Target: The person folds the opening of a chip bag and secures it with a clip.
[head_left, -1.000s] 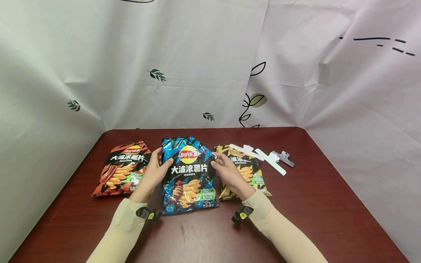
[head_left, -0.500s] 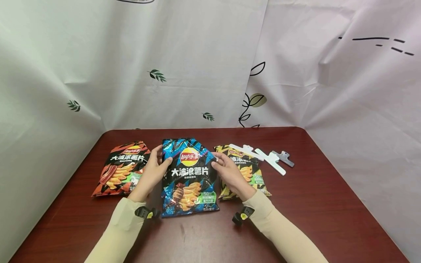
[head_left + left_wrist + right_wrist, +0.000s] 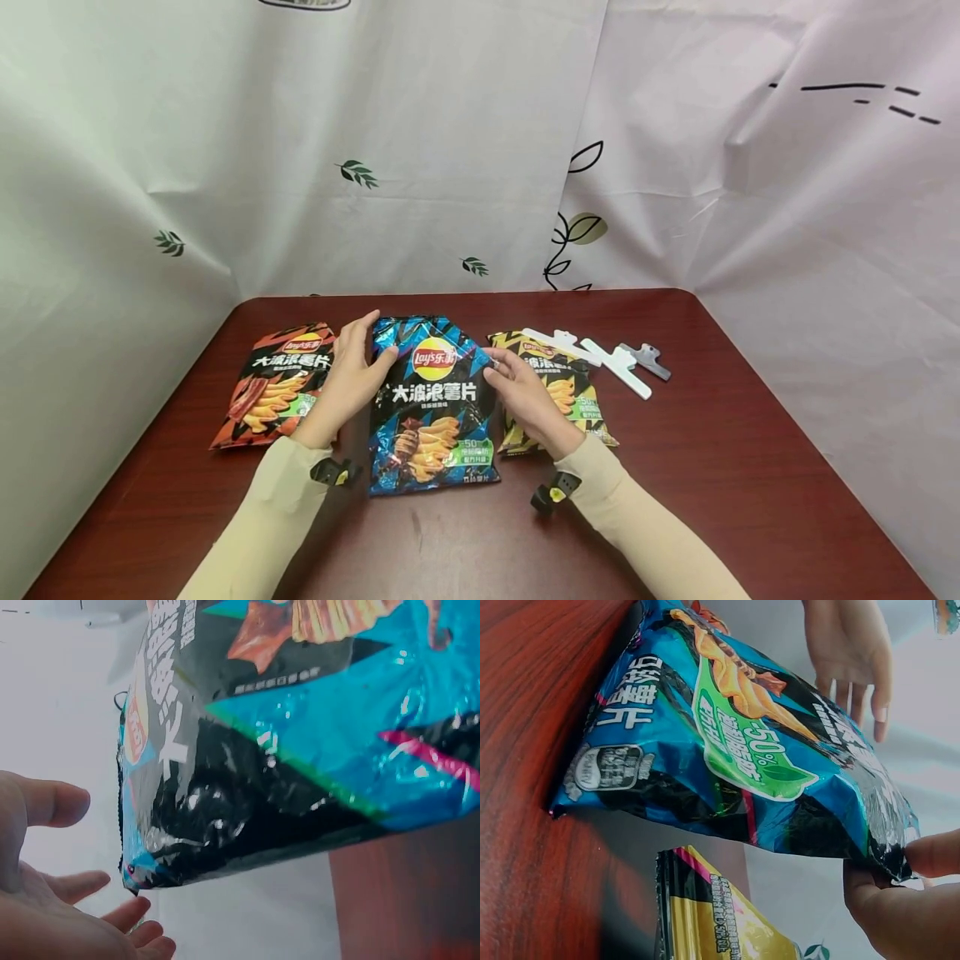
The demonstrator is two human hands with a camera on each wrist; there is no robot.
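Observation:
A blue Lay's chip bag (image 3: pixel 427 417) stands tilted back at the middle of the table, its lower edge toward me. My right hand (image 3: pixel 525 392) pinches the bag's upper right edge between thumb and fingers, as the right wrist view shows. My left hand (image 3: pixel 352 375) is beside the upper left edge, fingers extended and thumb spread. In the left wrist view that hand (image 3: pixel 60 877) is open, fingertips close to the bag's corner. A red chip bag (image 3: pixel 281 387) lies left of the blue one, partly behind the left hand. To the right, a yellow chip bag (image 3: pixel 588 417) is partly hidden by the right hand.
Two white clips (image 3: pixel 618 367) lie at the back right, one overlapping the top of the yellow bag. A grey clip (image 3: pixel 651 361) sits beside them. The dark red table (image 3: pixel 720 475) ends against a pale patterned curtain (image 3: pixel 465 167).
My left hand has let go of the blue bag's left edge and its fingers have straightened. The bag has tipped and shifted slightly; my right hand keeps its pinch.

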